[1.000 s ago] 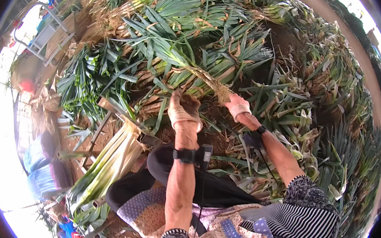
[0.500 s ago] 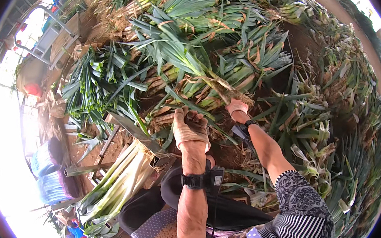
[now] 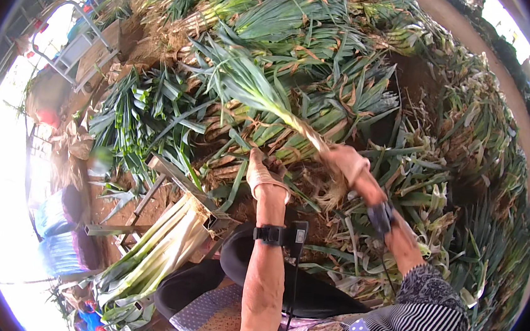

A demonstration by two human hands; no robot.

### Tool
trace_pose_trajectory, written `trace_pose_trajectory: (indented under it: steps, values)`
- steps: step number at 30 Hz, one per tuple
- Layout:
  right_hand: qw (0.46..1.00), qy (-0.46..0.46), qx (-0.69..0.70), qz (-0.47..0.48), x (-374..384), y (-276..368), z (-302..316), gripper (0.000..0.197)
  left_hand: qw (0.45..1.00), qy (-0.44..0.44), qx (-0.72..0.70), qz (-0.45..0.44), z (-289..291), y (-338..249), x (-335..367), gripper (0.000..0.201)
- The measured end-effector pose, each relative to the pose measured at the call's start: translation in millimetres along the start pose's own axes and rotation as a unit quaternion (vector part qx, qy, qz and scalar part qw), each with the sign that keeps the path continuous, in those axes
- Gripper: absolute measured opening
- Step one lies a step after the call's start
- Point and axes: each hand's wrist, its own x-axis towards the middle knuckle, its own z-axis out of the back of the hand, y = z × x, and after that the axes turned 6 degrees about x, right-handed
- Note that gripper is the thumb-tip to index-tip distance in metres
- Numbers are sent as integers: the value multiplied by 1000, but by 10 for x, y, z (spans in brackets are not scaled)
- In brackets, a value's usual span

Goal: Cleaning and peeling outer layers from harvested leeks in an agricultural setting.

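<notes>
My gloved right hand [image 3: 346, 162] is closed around the root end of a leek [image 3: 303, 127]. The stalk slants up and to the left, and its broad green leaves spread over the pile of leeks [image 3: 308, 145]. Stringy roots below the hand are blurred. To the left, my gloved left hand [image 3: 266, 177] hovers low over the pile's near edge, beside a loose green leaf [image 3: 236, 185]. Its fingers are curled in; whatever they may hold is hidden.
Pale, cleaned leeks [image 3: 173, 239] lie across a metal frame [image 3: 190, 187] at my left knee. Beyond it sits a bunch of cut leek tops [image 3: 146, 114]. Stripped leaves [image 3: 461, 157] heap up on the right. A grey metal-framed seat [image 3: 73, 51] stands at far left.
My right hand has drawn slightly toward me and to the right, swinging the leek's root end with it. My left hand has turned a little, staying nearly in place.
</notes>
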Motion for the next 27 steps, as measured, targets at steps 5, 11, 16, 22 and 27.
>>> trace_pose_trajectory:
  steps: [5, 11, 16, 22, 27]
  values:
    - [930, -5, 325, -174, -984, -45, -19, 27, 995, -24, 88, 28, -88, 237, -55, 31]
    - [976, -60, -108, 178, -1917, -62, 201, 25, 973, 33, 157, 167, -46, 415, -44, 46]
    - [977, -1, 159, -143, -2453, 274, 445, 38, 973, 176, -33, 147, -171, 502, -324, 44]
    - [988, -107, 77, -86, -1948, -477, -10, 62, 959, 277, 11, -61, -307, 309, -667, 66]
    - [903, -313, -190, 224, -917, -43, -127, 42, 932, 331, 73, -128, -236, 284, -581, 70]
